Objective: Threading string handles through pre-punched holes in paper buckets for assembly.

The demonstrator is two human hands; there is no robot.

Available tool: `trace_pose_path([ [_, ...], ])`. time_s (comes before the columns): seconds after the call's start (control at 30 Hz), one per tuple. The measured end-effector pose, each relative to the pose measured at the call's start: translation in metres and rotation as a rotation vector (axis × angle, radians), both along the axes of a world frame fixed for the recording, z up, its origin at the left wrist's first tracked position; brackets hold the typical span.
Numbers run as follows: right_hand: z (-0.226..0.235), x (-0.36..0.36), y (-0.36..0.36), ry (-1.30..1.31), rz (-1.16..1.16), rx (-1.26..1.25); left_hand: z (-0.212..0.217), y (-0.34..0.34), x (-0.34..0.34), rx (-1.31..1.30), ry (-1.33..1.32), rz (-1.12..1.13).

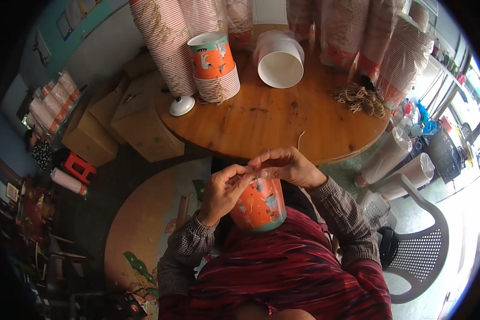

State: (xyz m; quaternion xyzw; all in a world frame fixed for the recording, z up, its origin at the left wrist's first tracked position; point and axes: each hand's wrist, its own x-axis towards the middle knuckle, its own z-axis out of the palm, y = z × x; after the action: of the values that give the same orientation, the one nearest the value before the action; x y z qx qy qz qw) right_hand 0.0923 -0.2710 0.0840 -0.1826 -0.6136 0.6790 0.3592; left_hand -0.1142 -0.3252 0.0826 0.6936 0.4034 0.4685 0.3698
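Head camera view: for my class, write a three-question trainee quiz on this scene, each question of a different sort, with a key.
1. True or false: the left hand and the right hand meet at the rim of the orange paper cup.
2. Multiple choice: where does the tangle of twine loops lie? A, on the round wooden table; B, on the floor; C, inside the cardboard boxes.
3. Fill in: the white cup on the table lies on its ____, its mouth toward the camera.

Key: 1 true; 2 A; 3 side.
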Motion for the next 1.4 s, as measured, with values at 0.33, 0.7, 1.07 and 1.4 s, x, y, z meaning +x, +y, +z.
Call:
trace_pose_path([
  [0.33, -0.005, -0.016, -0.004, -0.014, -0.182, 0.060, 0.002, 0.000, -0.002, -0.035, 0.023, -0.001],
  [0.7, -0.008, -0.006, -0.004, -0.107, -0.402, 0.405, -0.007, 0.007, -0.003, -0.231, -0.209, 0.014],
  [1.07, 0.035, -0.025, -0.008, -0.115, -0.369, 0.802, -0.008, 0.010, -0.009, -0.308, -0.336, -0.089],
  [1.4, -0.002, -0.029, 0.032, 0.004, -0.089, 0.181, 0.001, 0.009, -0.007, -0.307, -0.223, -0.130],
])
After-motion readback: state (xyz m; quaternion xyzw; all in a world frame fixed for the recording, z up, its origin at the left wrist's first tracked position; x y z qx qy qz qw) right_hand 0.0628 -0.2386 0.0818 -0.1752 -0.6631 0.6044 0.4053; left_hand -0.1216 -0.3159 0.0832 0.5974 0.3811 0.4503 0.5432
